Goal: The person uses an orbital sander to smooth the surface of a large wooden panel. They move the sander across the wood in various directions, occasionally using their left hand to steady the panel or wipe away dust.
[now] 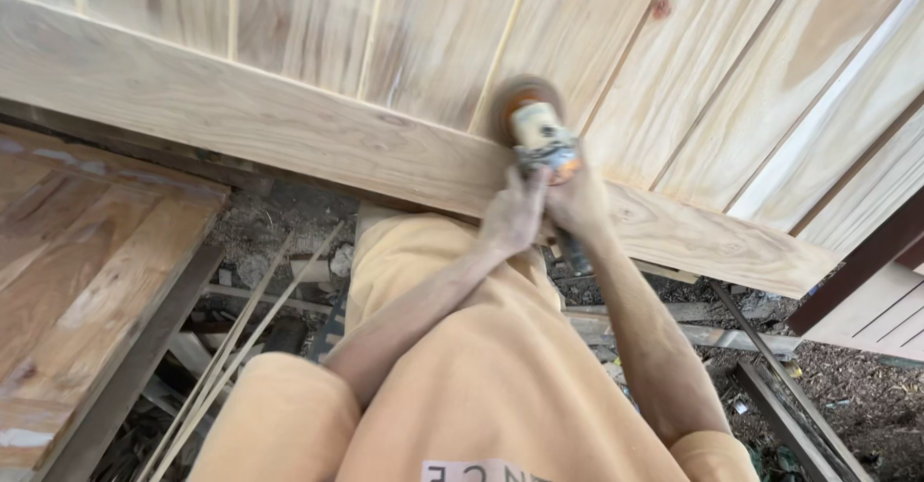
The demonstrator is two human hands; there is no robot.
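Pale plank panel (pixel 404 30) ahead | left hand (pixel 512 215) and right hand (pixel 577 198) side by side, both clamped on sander (pixel 539 136) | spinning disc (pixel 515 92) beyond the fingers, on wood

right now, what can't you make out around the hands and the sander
- Sanding disc, head view: blurred by spinning, so its surface and grit cannot be read.
- Sander rear grip: covered by the left hand and right hand; no switch shows.
- Contact between disc and wooden panel: hidden behind the tool body.
- Panel's full extent: cut off by the top and right frame edges.
- Ground debris: too small and shaded to identify.
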